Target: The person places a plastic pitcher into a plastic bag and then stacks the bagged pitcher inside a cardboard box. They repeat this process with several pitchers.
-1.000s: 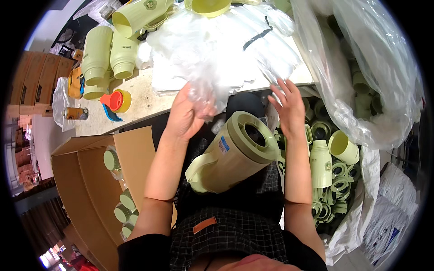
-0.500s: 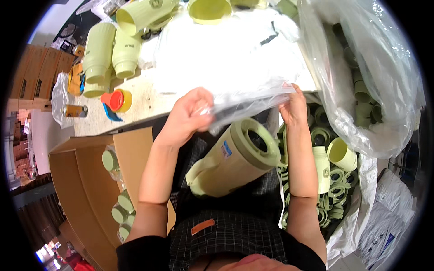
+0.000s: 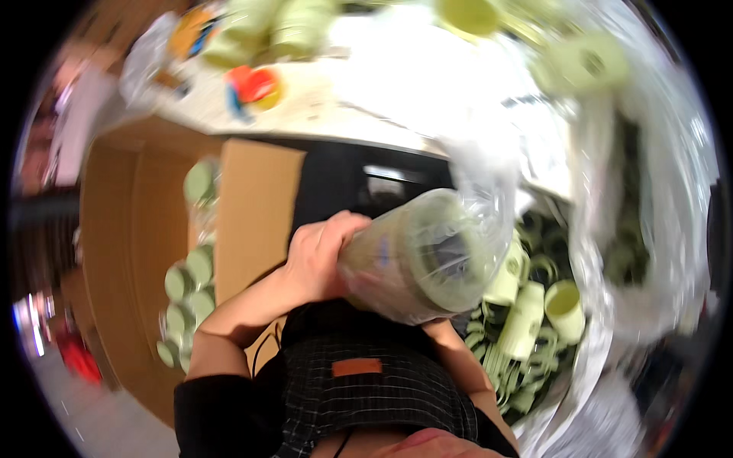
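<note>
A pale green thermos jug (image 3: 382, 259) lies tilted in front of my apron, its round lid end facing right and upward. A clear plastic bag (image 3: 489, 175) covers it, and the bag's loose end rises beyond the lid. My left hand (image 3: 324, 256) is closed on the jug's left end through the plastic. Below the lid end, my right hand (image 3: 439, 328) meets the underside of the jug; its fingers are hidden behind it.
On my left stands an open cardboard box (image 3: 145, 267) with several bagged green-lidded jugs (image 3: 179, 282). A sack (image 3: 592, 382) of green parts is at right. Behind is a white-covered table (image 3: 382, 84) with green bodies and tape rolls (image 3: 259, 85). A large plastic bag (image 3: 664, 229) hangs at right.
The bag, stretched between both hands above the bare jug before, now covers it. Both hands have come down to the jug. The view has shifted and blurred.
</note>
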